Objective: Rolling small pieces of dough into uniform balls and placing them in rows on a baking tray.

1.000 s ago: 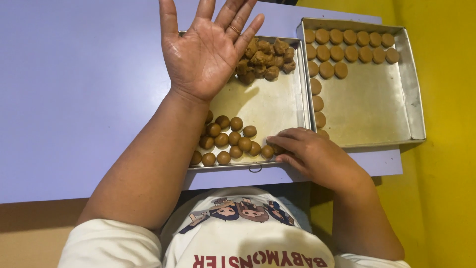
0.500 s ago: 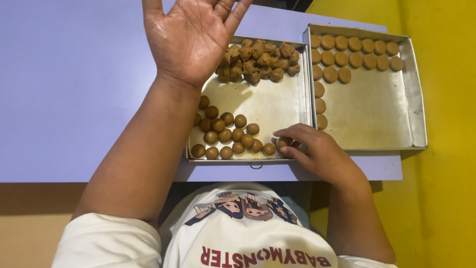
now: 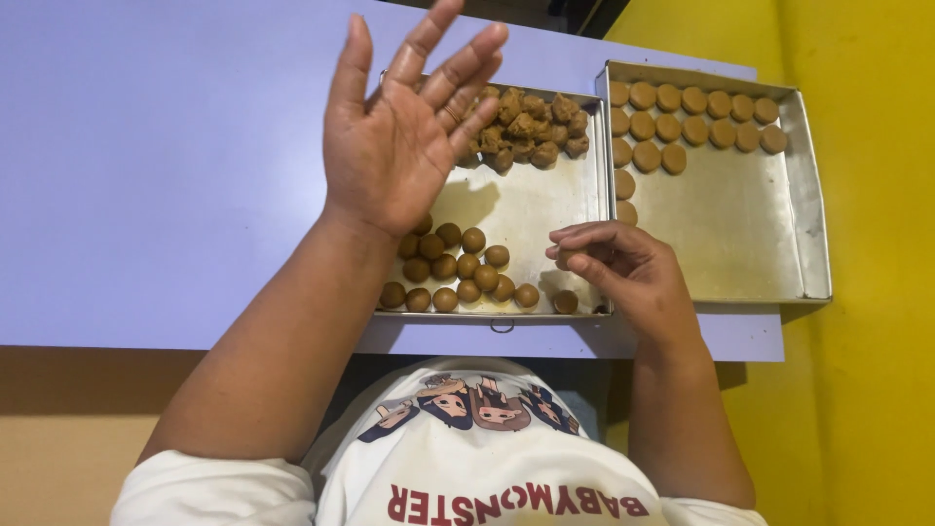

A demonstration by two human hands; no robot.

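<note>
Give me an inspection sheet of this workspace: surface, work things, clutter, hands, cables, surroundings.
Surface: pale lilac table, bare on the left, two metal trays at the right.
Work things: left tray holds rough dough chunks at the far end and rolled dough balls at the near end; right tray holds flattened dough discs in rows along its far and left sides.
Clutter: nothing seen.
Hands: left hand raised, palm open, fingers spread, empty; right hand at the left tray's near right corner, fingertips pinched together, whether on a ball cannot be told.
Cables: nothing seen.
Surroundings: yellow wall at the right; tan surface below the table edge.
</note>
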